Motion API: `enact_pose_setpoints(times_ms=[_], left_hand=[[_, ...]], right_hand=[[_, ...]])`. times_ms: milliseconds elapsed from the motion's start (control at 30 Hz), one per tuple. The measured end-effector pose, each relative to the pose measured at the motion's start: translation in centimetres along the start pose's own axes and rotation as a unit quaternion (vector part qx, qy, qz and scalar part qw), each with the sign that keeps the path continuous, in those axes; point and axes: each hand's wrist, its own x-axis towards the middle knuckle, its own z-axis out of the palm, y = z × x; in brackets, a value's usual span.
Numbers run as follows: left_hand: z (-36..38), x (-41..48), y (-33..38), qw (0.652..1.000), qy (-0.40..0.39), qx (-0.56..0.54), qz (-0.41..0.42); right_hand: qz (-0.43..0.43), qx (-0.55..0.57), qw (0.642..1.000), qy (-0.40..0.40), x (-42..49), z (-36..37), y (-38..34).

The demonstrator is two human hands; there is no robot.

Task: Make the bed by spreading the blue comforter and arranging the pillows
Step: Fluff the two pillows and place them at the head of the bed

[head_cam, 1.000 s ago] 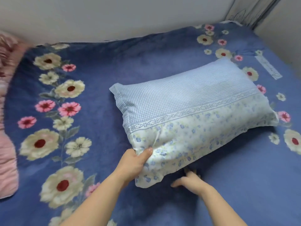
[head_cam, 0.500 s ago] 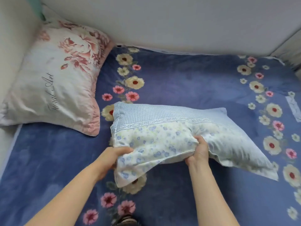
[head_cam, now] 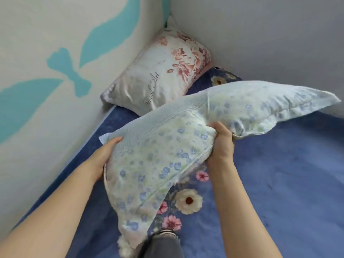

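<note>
Our left hand (head_cam: 105, 155) and right hand (head_cam: 222, 146) clutch the soft, puckered blue-flowered pillow (head_cam: 163, 155), held above the plush blue comforter (head_cam: 279, 174), near the satiny rose-print pillow (head_cam: 158, 79) in the corner.

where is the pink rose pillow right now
In the head view the white pillow with pink rose print lies upper centre on the blue floral comforter, tucked into the wall corner, just beyond the raised blue-flowered pillow.

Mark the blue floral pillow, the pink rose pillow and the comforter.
blue floral pillow (head_cam: 163, 155): head view, middle of printed face
pink rose pillow (head_cam: 154, 81): head view, white centre
comforter (head_cam: 288, 174): head view, bare blue patch, right
</note>
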Motion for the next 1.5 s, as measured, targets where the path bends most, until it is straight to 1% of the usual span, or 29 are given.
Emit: enact_pose_setpoints(times_ms=[100,167,267,333,433,500,567,633,667,733,767,800,867,967,1033,1100,1167,1267,1300,1367,1433,1467,1500], left_hand=[[-5.3,-1.0,-2.6,0.998,0.012,-0.06,0.002],[-10.8,-2.1,-5.4,0.995,0.019,-0.094,-0.004],[-17.9,-4.2,-9.4,0.995,0.021,-0.101,-0.002],[-22.7,-5.3,-11.7,0.993,0.026,-0.116,0.012],[-29.0,-5.8,-14.3,0.989,0.027,-0.146,0.007],[-32.6,-5.1,-15.2,0.987,0.016,-0.16,-0.005],[-34.0,-4.3,-16.4,0.986,-0.003,-0.164,-0.027],[-36.0,-3.6,-18.3,0.985,-0.012,-0.165,-0.046],[-36.7,-3.3,-19.5,0.983,-0.013,-0.174,-0.052],[-37.7,-3.1,-21.3,0.983,-0.007,-0.173,-0.067],[-38.4,-2.8,-21.9,0.984,-0.008,-0.161,-0.079],[-38.9,-2.7,-22.3,0.986,-0.003,-0.146,-0.085],[-40.3,-1.4,-22.7,0.989,0.02,-0.117,-0.084],[-41.8,1.2,-22.9,0.995,0.018,-0.084,-0.059],[-41.9,2.8,-23.2,0.996,0.001,-0.071,-0.056],[-41.2,4.0,-23.0,0.996,-0.013,-0.075,-0.05],[-40.0,4.7,-22.8,0.996,-0.001,-0.079,-0.039],[-39.6,4.7,-22.9,0.997,0.042,-0.06,0.012],[-39.8,4.2,-23.0,0.997,0.039,-0.048,0.043],[-40.6,3.0,-23.8,0.994,-0.006,-0.043,0.105],[-41.8,2.1,-25.5,0.994,-0.032,-0.016,0.102],[-42.3,2.1,-26.6,0.996,-0.033,0.015,0.081],[-43.1,2.3,-28.2,0.997,-0.029,0.048,0.048]], right_hand=[[-0.018,-0.039,0.997,-0.068,-2.9,2.0,2.6],[-0.031,-0.071,0.989,-0.122,-6.5,3.6,6.5],[-0.045,-0.099,0.978,-0.18,-12.0,5.3,12.2],[-0.052,-0.114,0.972,-0.2,-15.1,6.6,15.9],[-0.043,-0.145,0.97,-0.189,-18.5,8.4,20.6],[-0.022,-0.168,0.973,-0.154,-18.9,8.4,23.2],[0.007,-0.244,0.965,-0.092,-19.5,6.9,25.5],[0.057,-0.373,0.926,-0.01,-20.7,4.8,30.1],[0.09,-0.427,0.9,0.008,-21.8,3.6,32.8],[0.152,-0.524,0.838,0.002,-24.0,1.1,37.9],[0.176,-0.552,0.815,-0.005,-25.1,0.3,40.3],[0.184,-0.555,0.811,-0.007,-25.8,-0.5,42.1],[0.175,-0.522,0.835,0.012,-26.1,-1.5,45.4],[0.147,-0.453,0.879,0.033,-25.0,-2.8,49.1],[0.136,-0.434,0.89,0.018,-24.0,-3.5,50.8],[0.148,-0.418,0.896,0.012,-23.2,-3.1,51.5],[0.137,-0.405,0.904,0.026,-22.1,-2.9,52.2],[0.112,-0.371,0.919,0.075,-21.3,-3.3,52.2],[0.108,-0.346,0.928,0.086,-21.4,-3.7,51.8],[0.102,-0.286,0.948,0.094,-21.8,-4.7,50.8],[0.107,-0.274,0.95,0.104,-22.6,-6.0,50.3],[0.108,-0.306,0.939,0.115,-22.9,-6.5,50.2],[0.11,-0.378,0.911,0.124,-23.3,-6.8,50.4]])
